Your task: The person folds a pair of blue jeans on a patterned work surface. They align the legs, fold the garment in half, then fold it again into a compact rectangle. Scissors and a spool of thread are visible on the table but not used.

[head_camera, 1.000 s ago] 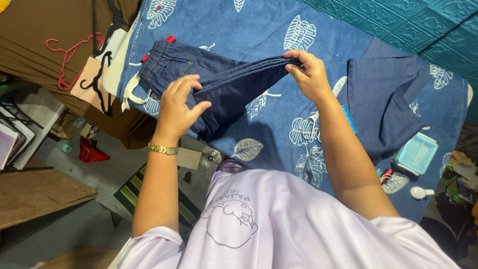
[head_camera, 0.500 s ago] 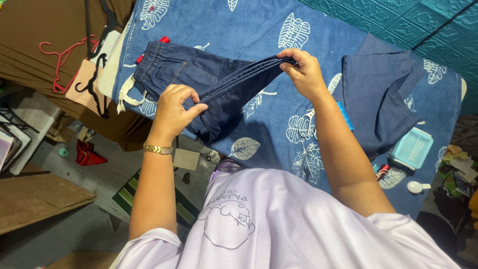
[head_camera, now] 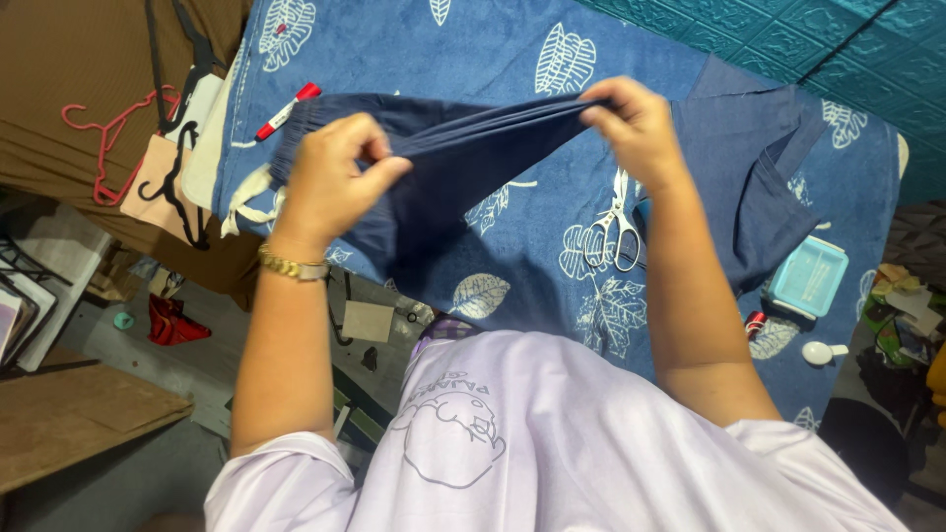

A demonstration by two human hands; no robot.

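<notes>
Blue leaf-print cloth (head_camera: 414,49) covers table. Navy garment (head_camera: 463,158) stretched above it between your hands. Your left hand (head_camera: 330,182) pinches fold, fingers closed on fabric; your right hand (head_camera: 636,123) grips opposite end likewise. Second navy piece (head_camera: 759,167) lies right. White scissors (head_camera: 616,227) rest below garment; red marker (head_camera: 288,110) at left.

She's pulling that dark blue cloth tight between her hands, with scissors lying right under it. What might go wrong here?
1. The white-handled scissors lie open on the leaf-print cover, right below the stretched dark blue garment; lowered cloth could snag on them.
2. The left hand and right hand pinch only the edge, so a slip might let it drop.
3. The red marker lies beside the garment and could be swept off.
</notes>
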